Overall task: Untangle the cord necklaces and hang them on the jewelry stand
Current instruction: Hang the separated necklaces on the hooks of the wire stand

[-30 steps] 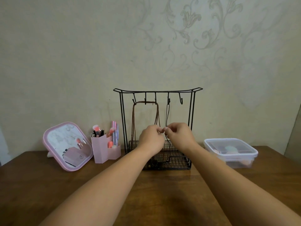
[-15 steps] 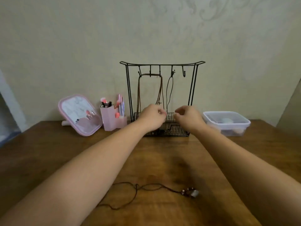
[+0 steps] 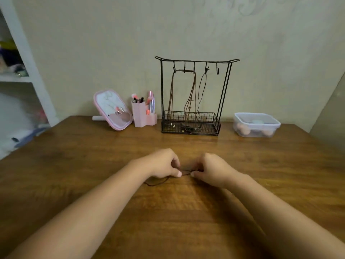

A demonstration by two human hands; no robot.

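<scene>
A black wire jewelry stand [image 3: 196, 61] rises at the back of the wooden table [image 3: 112, 150]. Brown cord necklaces [image 3: 172, 94] hang from its left hooks, and a thin dark cord necklace [image 3: 201, 90] hangs from a hook further right; their ends drop into the stand's mesh basket. On the table in front of me lies another dark cord necklace [image 3: 184, 172]. My left hand [image 3: 164, 163] and my right hand [image 3: 212, 170] both pinch it, fingertips close together. A loop of it trails out under my left wrist; its beads are hidden.
A pink tilted mirror [image 3: 112, 109] and a pink brush holder [image 3: 142, 114] stand left of the stand. A clear lidded plastic box [image 3: 256, 124] sits to its right. White shelves [image 3: 24, 71] fill the far left.
Both hands left the hanging cords at the stand and came back toward me, down to the table. They now pinch the dark cord necklace that lay loose there.
</scene>
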